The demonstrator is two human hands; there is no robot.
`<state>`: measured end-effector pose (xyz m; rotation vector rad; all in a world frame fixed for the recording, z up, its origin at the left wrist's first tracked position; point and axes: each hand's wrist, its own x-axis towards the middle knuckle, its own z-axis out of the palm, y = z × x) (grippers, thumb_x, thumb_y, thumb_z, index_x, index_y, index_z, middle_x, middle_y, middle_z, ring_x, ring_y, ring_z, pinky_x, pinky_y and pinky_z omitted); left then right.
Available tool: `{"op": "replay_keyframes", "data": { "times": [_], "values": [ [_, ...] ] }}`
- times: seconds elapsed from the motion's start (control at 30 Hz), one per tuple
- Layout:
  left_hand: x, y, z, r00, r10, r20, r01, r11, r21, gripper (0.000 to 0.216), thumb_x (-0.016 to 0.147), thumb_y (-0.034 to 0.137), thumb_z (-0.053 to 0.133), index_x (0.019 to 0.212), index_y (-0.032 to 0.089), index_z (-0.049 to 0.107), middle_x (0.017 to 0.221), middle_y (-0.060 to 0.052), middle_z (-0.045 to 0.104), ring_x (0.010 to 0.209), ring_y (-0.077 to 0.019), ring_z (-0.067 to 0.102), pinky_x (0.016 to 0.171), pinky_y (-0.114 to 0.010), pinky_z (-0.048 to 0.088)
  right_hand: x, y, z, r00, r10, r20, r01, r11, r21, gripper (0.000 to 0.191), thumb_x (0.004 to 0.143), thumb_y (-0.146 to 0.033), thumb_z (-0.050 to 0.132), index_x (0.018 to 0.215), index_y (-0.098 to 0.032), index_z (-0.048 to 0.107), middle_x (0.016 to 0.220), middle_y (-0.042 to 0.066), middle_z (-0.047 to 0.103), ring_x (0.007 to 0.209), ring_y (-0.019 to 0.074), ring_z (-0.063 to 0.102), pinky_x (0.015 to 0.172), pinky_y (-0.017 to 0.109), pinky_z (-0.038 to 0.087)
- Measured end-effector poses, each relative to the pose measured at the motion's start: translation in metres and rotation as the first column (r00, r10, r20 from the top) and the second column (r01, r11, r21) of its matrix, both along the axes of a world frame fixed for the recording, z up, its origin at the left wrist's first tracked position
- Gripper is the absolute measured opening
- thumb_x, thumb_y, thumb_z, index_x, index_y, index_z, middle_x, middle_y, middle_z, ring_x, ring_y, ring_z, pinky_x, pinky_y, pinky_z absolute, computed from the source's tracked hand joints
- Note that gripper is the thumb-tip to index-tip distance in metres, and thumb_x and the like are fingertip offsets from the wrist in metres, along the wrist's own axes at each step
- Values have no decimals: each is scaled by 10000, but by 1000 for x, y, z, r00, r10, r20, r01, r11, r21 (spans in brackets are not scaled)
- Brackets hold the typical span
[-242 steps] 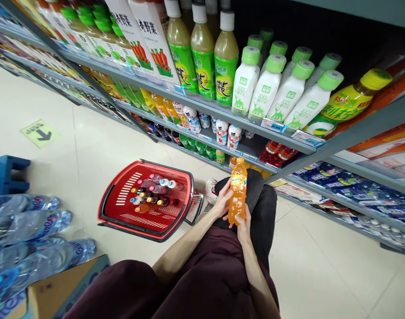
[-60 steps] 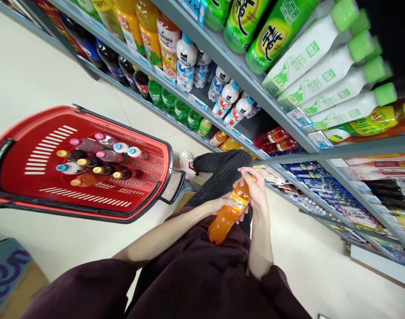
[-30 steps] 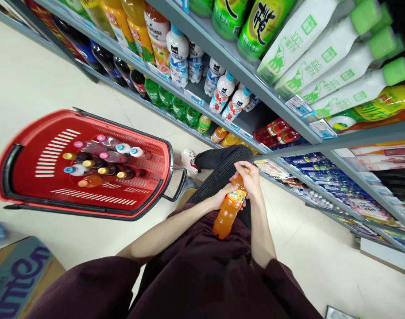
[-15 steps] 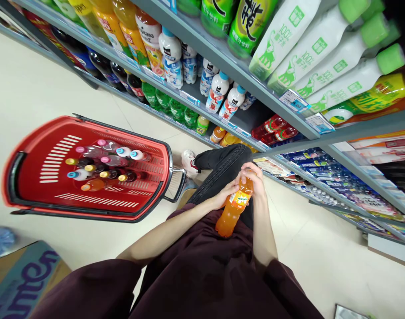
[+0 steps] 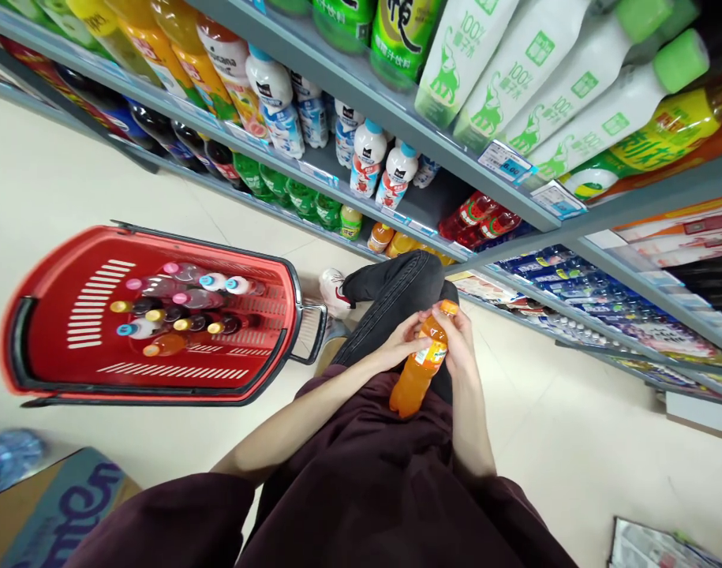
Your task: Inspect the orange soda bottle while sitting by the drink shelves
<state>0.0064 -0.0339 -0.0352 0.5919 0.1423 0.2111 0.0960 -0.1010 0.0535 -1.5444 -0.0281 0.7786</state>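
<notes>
I hold an orange soda bottle (image 5: 418,373) with an orange cap in front of my lap, tilted with the cap up and to the right. My left hand (image 5: 399,349) grips its label from the left. My right hand (image 5: 458,349) wraps its upper part from the right, just below the cap. To my left on the floor stands a red shopping basket (image 5: 53,276) with several upright small bottles (image 5: 177,308) inside.
Grey store shelves (image 5: 396,126) packed with drink bottles run across the top and right. A gap shows on the low shelf beside orange bottles (image 5: 390,239). My bent knee in dark trousers (image 5: 396,288) is ahead. A cardboard box (image 5: 58,513) and wrapped water bottles (image 5: 5,457) lie lower left.
Both hands have kept the orange bottle in front of my lap and turned it slightly, and its cap now shows above my right hand. The view has shifted a little.
</notes>
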Motion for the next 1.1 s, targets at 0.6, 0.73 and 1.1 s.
{"op": "replay_keyframes", "data": {
  "times": [0.6, 0.73, 1.1],
  "values": [
    [-7, 6, 0, 966, -252, -53, 252, 877, 409, 472, 843, 392, 778, 1245, 177, 658, 1173, -106, 637, 995, -193, 626, 881, -316, 521, 14, -42, -37, 973, -79, -218, 197, 779, 596, 241, 588, -354, 689, 640, -255, 475, 438, -89, 320, 495, 137, 383, 639, 335, 426],
    [-7, 10, 17, 891, -430, -148, 420, 656, 627, 447, 898, 396, 705, 1276, 169, 631, 1220, -123, 662, 979, -186, 647, 797, -283, 539, 11, -74, -45, 926, -277, -258, 379, 666, 643, 354, 572, -325, 710, 577, -245, 366, 434, -103, 185, 458, 123, 279, 539, 280, 351],
    [3, 6, 22, 749, -638, -178, 459, 307, 834, 458, 768, 472, 836, 1123, 189, 782, 947, -60, 735, 791, -146, 642, 671, -226, 459, -13, -166, -111, 983, -138, 125, -145, -145, 979, 576, 539, -419, 906, 1025, -330, 609, 551, -198, 692, 472, 72, 659, 553, 209, 506]
  ]
}}
